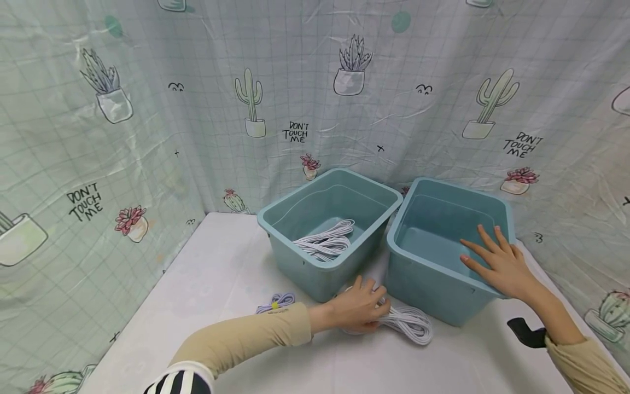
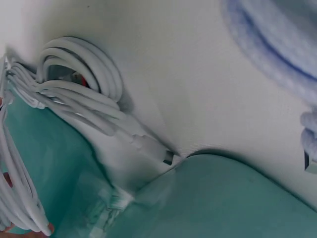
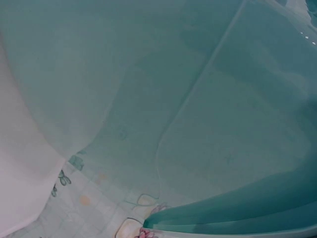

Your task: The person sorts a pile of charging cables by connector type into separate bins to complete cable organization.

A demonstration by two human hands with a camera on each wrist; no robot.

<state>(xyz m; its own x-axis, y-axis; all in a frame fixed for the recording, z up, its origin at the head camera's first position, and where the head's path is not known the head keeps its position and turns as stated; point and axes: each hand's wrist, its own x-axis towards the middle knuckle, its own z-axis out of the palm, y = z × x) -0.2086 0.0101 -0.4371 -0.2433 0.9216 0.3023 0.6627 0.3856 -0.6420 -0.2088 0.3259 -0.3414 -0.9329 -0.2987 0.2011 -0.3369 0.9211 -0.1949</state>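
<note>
My left hand (image 1: 358, 306) reaches down to the table in front of the gap between two blue-green bins. It grips part of a white cable bundle (image 1: 410, 324), whose coiled loops spread to the right of the hand. In the left wrist view, my fingertips (image 2: 48, 229) curl round loops of this white cable (image 2: 17, 183), and a plug end lies near a bin. Fingers spread, my right hand (image 1: 507, 268) rests over the near right rim of the right bin (image 1: 438, 284), holding nothing. The right wrist view shows mostly the bin's wall (image 3: 198, 124).
The left bin (image 1: 305, 271) contains white cables (image 1: 327, 241). A small lavender cable bundle (image 1: 276, 302) lies on the white table (image 1: 221, 262), left of that bin. Behind stands a cactus-print curtain (image 1: 315, 82). A black object (image 1: 526, 332) shows beside my right wrist.
</note>
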